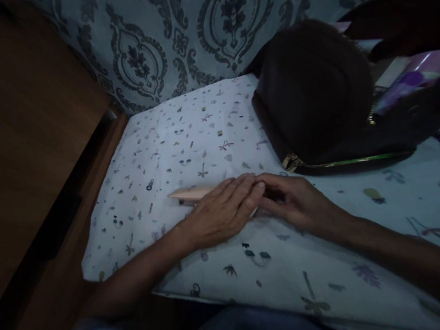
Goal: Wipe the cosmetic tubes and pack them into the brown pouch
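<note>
A pale tan, flat-looking thing with a pointed end lies on the white patterned cloth. Its kind cannot be told, since most of it is covered. My left hand lies over it, palm down, with the fingers stretched out to the right. The fingertips of my right hand meet those of the left. Its thumb and fingers are curled together as in a pinch, and what they hold is hidden. A small whitish edge shows beneath the left fingers.
A dark brown bag with a brass zip stands open behind my right hand, with a purple packet inside. The printed cloth covers the surface. A wooden panel rises at left, patterned fabric behind.
</note>
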